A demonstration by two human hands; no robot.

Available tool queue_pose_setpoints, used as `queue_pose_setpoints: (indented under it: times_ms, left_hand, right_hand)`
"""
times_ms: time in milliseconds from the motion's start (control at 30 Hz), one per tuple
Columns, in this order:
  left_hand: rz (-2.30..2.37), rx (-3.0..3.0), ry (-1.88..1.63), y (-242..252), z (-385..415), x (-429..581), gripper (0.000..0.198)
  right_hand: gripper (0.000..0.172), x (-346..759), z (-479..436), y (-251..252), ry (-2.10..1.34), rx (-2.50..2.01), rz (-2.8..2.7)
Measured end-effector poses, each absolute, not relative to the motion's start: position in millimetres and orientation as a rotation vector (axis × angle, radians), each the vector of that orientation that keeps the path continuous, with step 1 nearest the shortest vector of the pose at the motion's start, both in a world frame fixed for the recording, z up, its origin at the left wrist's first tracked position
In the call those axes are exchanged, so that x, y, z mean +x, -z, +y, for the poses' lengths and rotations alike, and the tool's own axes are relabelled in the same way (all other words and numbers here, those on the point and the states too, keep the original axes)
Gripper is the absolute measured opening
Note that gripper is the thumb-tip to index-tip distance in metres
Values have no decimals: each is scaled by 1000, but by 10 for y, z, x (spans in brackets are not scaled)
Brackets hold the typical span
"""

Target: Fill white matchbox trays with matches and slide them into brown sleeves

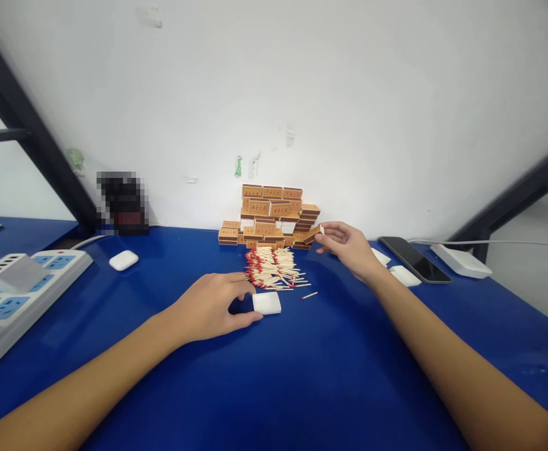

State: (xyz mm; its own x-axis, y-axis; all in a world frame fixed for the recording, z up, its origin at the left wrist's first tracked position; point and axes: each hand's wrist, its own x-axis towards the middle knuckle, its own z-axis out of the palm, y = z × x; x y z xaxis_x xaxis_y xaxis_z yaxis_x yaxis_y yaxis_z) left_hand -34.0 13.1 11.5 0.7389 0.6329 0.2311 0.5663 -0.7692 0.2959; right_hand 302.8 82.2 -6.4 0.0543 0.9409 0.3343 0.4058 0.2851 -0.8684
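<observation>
My left hand [210,307] rests on the blue table [302,376], thumb and fingers pinching a small white matchbox tray [267,303]. Just behind the tray lies a heap of red-tipped matches [274,269], with one stray match [309,295] to its right. Against the wall stands a stack of orange matchboxes [270,216]. My right hand [349,247] reaches toward the stack's right side, its fingertips closed on one orange matchbox [312,234] at the pile's edge.
A white power strip [15,288] lies at the left edge, a white earbud case [124,260] beside it. Right of my right hand are white trays [405,275], a black phone [414,259] and a white adapter [461,261]. Black frame bars slant at both sides.
</observation>
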Motion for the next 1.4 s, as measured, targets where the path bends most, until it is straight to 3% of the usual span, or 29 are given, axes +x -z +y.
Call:
queue_pose_setpoints:
  times_ms: [200, 533, 733, 833, 1000, 1400]
  left_hand:
    - [952, 2722, -470, -125, 125, -343, 23]
    - [977, 2732, -440, -100, 137, -331, 26]
    - [976, 2723, -428, -104, 134, -340, 27]
    - [967, 2710, -443, -100, 132, -337, 27]
    - [957, 2676, -469, -90, 116, -325, 26]
    - [954, 2676, -469, -85, 117, -315, 26]
  right_hand:
    - [58, 3061, 911, 259, -629, -1366, -1482]
    - [52, 3008, 949, 290, -333, -1484, -1604]
    - [36, 3004, 747, 71, -187, -1548, -1696]
    - [20, 3006, 565, -89, -284, -1535, -1883]
    - [21, 2943, 389, -179, -649, -1503, -2253]
    - [16, 2805, 356, -117, -735, -1483, -2320]
